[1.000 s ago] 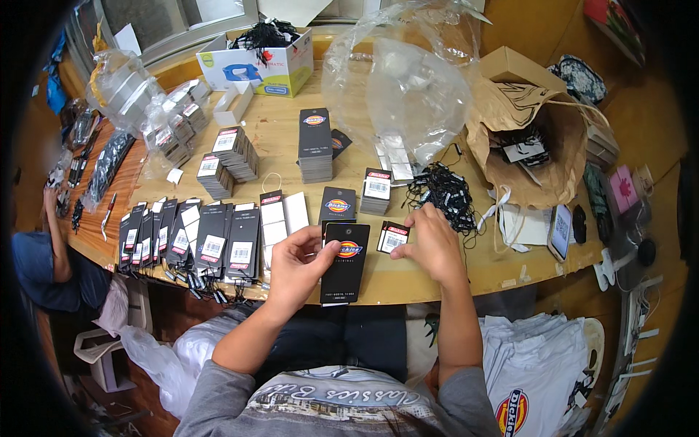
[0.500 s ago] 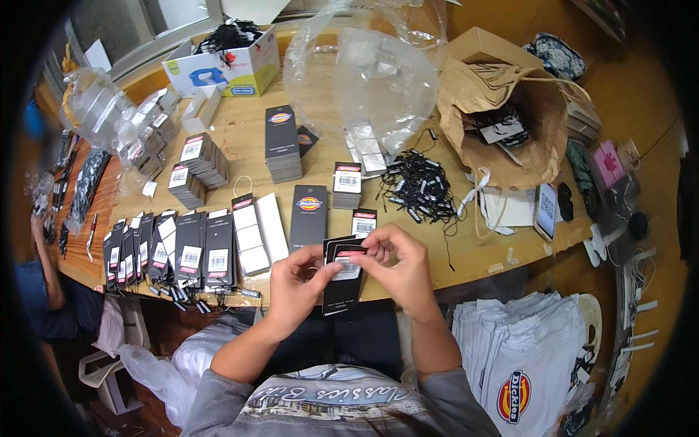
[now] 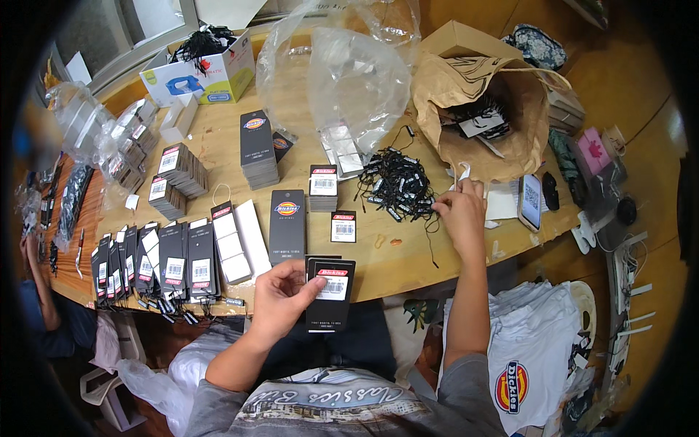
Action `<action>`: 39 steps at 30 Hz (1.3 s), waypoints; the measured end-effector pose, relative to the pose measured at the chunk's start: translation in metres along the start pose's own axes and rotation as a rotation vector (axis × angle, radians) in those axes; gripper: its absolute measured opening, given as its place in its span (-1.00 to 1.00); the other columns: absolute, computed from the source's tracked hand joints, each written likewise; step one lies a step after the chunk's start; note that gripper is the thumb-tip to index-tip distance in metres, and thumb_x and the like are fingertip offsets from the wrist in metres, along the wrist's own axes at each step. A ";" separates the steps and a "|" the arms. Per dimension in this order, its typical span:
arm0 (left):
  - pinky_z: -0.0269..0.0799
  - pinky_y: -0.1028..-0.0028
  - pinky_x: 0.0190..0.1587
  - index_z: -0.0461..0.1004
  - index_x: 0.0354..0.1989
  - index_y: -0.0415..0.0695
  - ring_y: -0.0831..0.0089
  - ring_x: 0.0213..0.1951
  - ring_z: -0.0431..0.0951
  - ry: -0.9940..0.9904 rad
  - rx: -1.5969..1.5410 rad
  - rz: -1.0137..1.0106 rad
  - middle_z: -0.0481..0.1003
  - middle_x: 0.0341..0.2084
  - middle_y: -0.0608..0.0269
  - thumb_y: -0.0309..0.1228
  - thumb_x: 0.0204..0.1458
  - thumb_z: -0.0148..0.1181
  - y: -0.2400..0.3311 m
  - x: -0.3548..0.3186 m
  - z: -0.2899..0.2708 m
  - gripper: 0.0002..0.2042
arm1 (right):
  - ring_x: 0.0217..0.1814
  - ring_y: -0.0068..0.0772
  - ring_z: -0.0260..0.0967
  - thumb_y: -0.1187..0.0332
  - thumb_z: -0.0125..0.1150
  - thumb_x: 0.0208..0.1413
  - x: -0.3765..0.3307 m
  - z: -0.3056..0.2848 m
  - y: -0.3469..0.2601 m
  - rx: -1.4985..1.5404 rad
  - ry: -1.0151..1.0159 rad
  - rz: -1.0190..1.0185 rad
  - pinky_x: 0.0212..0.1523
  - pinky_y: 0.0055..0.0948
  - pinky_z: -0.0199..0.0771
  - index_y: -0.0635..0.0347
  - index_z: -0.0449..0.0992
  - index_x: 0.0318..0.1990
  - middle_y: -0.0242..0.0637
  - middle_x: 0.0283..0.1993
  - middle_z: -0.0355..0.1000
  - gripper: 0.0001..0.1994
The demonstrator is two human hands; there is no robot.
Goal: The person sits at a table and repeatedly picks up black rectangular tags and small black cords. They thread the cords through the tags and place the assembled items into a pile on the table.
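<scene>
My left hand (image 3: 282, 300) pinches a small stack of black hang tags (image 3: 329, 309) at the table's front edge, the thumb lying on the white barcode label of the top one. My right hand (image 3: 466, 218) reaches to the right edge of a heap of black tag strings (image 3: 397, 183); its thumb and fingers look apart, with nothing visible between them. Past the held tags lie a single small barcoded tag (image 3: 344, 227) and a larger black tag (image 3: 287, 226). A short stack of barcoded tags (image 3: 323, 188) stands behind them.
Black tags with strings (image 3: 175, 258) line the front left. Stacks of tags (image 3: 260, 153) stand farther back, near a box (image 3: 233, 69) of strings. An open paper bag (image 3: 437, 138), clear plastic bag (image 3: 357, 95) and phone (image 3: 531, 200) are also there. White printed garments (image 3: 502, 342) lie at lower right.
My right hand has let go of the tags and moved right to the string heap. My left hand alone now holds the tags. The view has shifted slightly.
</scene>
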State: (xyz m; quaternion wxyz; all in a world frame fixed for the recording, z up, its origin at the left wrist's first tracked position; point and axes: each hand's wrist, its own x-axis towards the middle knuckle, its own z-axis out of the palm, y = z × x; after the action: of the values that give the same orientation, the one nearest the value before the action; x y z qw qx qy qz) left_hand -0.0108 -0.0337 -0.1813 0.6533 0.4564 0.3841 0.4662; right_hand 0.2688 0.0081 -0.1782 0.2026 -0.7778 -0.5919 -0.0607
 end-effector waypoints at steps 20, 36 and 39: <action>0.32 0.66 -0.30 0.36 -0.29 -0.31 0.65 -0.38 0.41 -0.170 -0.142 -0.052 0.44 -0.44 0.26 -0.56 -0.07 0.04 0.001 0.004 -0.002 -0.85 | -0.46 -0.58 0.24 0.43 0.18 -0.17 0.028 -0.053 -0.008 1.000 0.051 0.069 -0.39 -0.62 0.22 0.26 0.43 -0.41 -0.40 -0.48 0.32 -0.86; 0.25 0.66 -0.25 0.42 -0.42 -0.31 0.67 -0.31 0.35 -0.283 -0.060 0.080 0.22 -0.01 0.11 -0.55 -0.15 0.08 0.020 0.025 0.023 -0.90 | -0.03 -0.38 0.18 0.40 0.09 -0.08 -0.030 -0.005 -0.079 2.105 -0.682 0.049 -0.05 -0.38 0.23 0.24 0.39 -0.33 -0.18 -0.04 0.21 -0.85; 0.24 0.67 -0.31 0.40 -0.39 -0.32 0.67 -0.35 0.34 -0.278 -0.138 0.015 0.30 -0.13 0.18 -0.56 -0.12 0.08 0.014 0.024 0.030 -0.88 | -0.05 -0.42 0.19 0.40 0.09 -0.08 -0.042 -0.006 -0.096 2.095 -0.717 0.136 -0.04 -0.45 0.22 0.25 0.37 -0.36 -0.22 -0.04 0.19 -0.86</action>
State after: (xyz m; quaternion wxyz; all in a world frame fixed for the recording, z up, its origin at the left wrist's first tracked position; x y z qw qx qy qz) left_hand 0.0198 -0.0152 -0.1607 0.7265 0.4733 0.2536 0.4289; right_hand 0.1666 -0.0114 -0.1634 0.5800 -0.2251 -0.3309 0.7095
